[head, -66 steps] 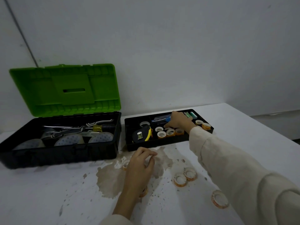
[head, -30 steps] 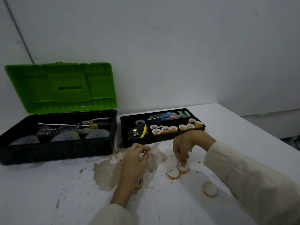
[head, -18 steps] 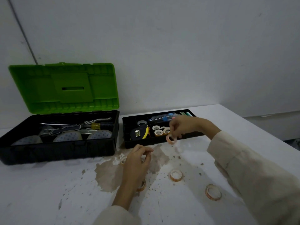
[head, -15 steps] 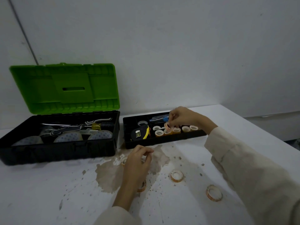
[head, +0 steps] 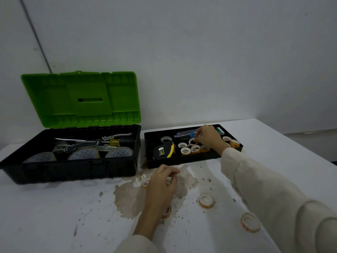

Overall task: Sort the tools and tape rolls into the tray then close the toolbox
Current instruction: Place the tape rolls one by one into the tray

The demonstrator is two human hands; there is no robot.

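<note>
The black tray lies right of the open toolbox, whose green lid stands upright. Inside the tray are a yellow-black tape measure, several small tape rolls and a blue-handled tool. My right hand reaches into the tray with a small tape roll pinched in its fingertips above the row of rolls. My left hand rests on the table, fingers curled over a roll that is mostly hidden. Loose rolls lie on the table: one, another, and one by my left wrist.
The toolbox holds a yellow-handled screwdriver, metal tools and grey padded items. The white table has a brown patch of peeled paint in front of the tray. A wall stands close behind; the table's right edge drops off.
My right hand picked a tape roll off the table and carried it up into the tray. My left hand has stayed in place over its roll.
</note>
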